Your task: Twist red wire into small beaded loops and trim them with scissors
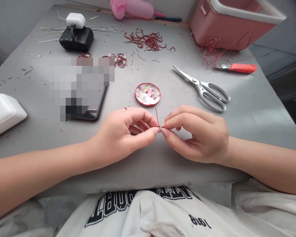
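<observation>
Many beads point(148, 92) in a red-rimmed dish point(148, 104), both hands' fingers point(156, 131) pinching dark-red cord point(157, 116).

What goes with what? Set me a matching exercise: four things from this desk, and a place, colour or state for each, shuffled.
Things
1. Scissors
2. Dish
3. Small white case
4. Left hand

Descriptions
A. On top of a black block
B. Pinching a red strand
C. Grey-handled
D. Red-rimmed, with beads inside

Right pairs: 1-C, 2-D, 3-A, 4-B
</observation>
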The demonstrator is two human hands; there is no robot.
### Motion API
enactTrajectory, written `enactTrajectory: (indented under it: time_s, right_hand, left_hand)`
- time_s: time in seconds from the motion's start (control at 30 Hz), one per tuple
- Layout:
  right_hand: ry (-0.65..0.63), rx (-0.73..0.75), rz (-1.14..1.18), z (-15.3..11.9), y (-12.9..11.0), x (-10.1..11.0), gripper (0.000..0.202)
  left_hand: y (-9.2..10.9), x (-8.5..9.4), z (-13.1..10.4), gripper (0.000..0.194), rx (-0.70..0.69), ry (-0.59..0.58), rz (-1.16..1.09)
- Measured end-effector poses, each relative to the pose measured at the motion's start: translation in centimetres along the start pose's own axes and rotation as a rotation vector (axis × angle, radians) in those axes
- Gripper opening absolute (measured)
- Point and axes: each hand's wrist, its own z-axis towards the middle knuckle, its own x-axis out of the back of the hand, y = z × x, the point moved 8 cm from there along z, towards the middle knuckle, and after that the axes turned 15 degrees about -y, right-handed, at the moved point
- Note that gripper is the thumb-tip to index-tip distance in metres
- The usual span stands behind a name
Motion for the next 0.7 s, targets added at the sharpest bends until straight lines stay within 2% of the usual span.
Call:
enactTrajectory:
  time_s: [0.1,0.17,0.3,0.47,0.57,0.63,0.7]
  right_hand:
    - [-0.038,-0.112,0.213,0.0,1.3,-0.7,0.010]
    - [-0.048,-0.133,0.270,0.0,1.6,-1.0,0.011]
    - [-0.106,-0.149,0.366,0.2,1.9,-1.5,0.016]
    - [-0.239,-0.315,0.662,0.3,3.4,-2.8,0.022]
    - [-0.257,-0.402,0.785,0.2,4.0,-3.2,0.028]
    - [-0.230,-0.423,0.755,0.1,4.1,-3.1,0.030]
    - [-0.140,-0.369,0.616,0.2,3.9,-2.2,0.025]
  left_hand:
    - [1.1,0.0,-0.3,0.006,-0.105,0.041,0.320]
    - [1.7,-0.3,-0.7,0.009,-0.181,0.067,0.511]
    - [2.1,-1.0,-1.1,0.011,-0.249,0.068,0.656]
    - [1.9,-0.9,-0.9,0.009,-0.172,0.044,0.593]
    - [1.5,-0.9,-0.5,0.009,-0.100,-0.005,0.472]
    - [1.2,-0.7,-0.3,0.010,-0.069,-0.009,0.380]
    - [0.8,-0.4,-0.2,0.009,-0.036,0.011,0.260]
